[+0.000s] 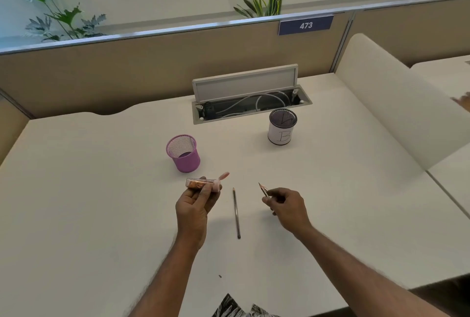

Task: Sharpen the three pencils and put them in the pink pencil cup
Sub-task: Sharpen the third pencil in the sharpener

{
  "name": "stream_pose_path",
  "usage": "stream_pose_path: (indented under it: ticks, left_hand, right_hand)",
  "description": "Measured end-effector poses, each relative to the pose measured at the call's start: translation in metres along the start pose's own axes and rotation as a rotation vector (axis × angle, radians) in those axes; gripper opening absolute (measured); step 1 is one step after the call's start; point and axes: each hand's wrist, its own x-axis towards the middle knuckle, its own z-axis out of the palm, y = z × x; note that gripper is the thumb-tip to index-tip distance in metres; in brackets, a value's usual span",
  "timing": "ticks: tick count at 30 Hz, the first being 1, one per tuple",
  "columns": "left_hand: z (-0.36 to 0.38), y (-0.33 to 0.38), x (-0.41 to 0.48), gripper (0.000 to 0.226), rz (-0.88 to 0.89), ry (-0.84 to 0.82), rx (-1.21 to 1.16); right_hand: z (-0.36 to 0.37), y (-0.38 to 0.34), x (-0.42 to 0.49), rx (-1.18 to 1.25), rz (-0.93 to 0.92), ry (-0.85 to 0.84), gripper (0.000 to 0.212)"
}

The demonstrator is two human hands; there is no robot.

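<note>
Two pencils are seen. A held pencil [263, 190] is pinched in the fingers of the right hand [288, 206], its tip raised toward the sharpener [202, 183]. A loose pencil [236, 212] lies on the counter [101, 189] between the hands. A third cannot be found, and the pink cup [187, 159], upright just beyond the left hand [194, 206], looks empty.

The sharpener is gripped by the curled fingers of the left hand, with its lid [223, 176] flipped open and shavings packed inside. Shavings could be spilled if it is tipped toward the open end. The lead could be snapped if the held pencil is driven in at a slant or twisted hard. The loose pencil could be knocked and rolled by a passing wrist, since it lies right under the path between the hands.

A white cup [279, 133] marked B stands well apart to the right and might be taken for the target by mistake. Behind both cups a cable tray [251, 105] is open, and a dropped pencil could be lost in it. Nothing is seen between the hands and the pink cup.
</note>
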Motion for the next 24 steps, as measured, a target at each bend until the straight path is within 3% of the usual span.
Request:
stream_pose_path:
  ticks: [11, 24]
  left_hand:
    - [-0.011, -0.002, -0.009, 0.012, -0.049, 0.056, 0.004]
    - [-0.021, 0.002, -0.010, 0.012, -0.052, 0.046, 0.052]
  right_hand:
    - [0.039, 0.027, 0.006, -0.448, -0.092, 0.208, 0.006]
    - [0.056, 0.045, 0.011, -0.565, -0.229, 0.348, 0.008]
